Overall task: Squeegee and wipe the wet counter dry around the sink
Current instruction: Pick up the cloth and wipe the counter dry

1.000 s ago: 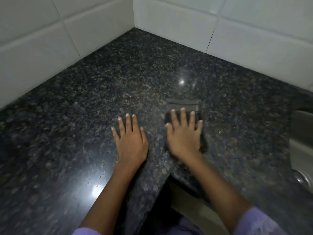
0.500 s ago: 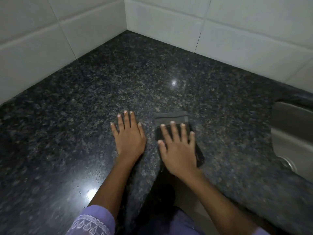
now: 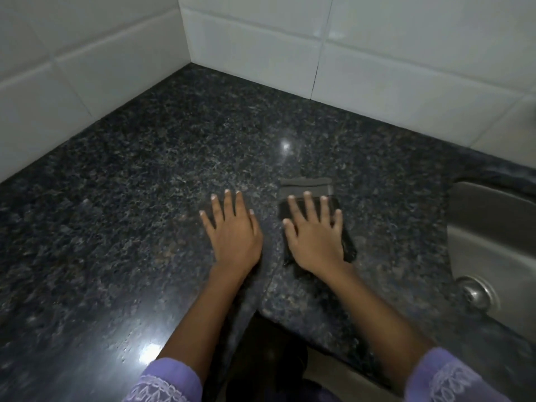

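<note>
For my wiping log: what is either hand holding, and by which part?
Nothing is gripped. The right hand presses flat on the dark folded cloth, covering its near part; the left hand lies bare on the counter.

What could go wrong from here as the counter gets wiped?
The right hand presses flat on the dark folded cloth, covering only a narrow strip, so patches of the speckled black granite counter may stay wet. The bare left hand, flat on the glossy surface, could slip or smear it.
</note>
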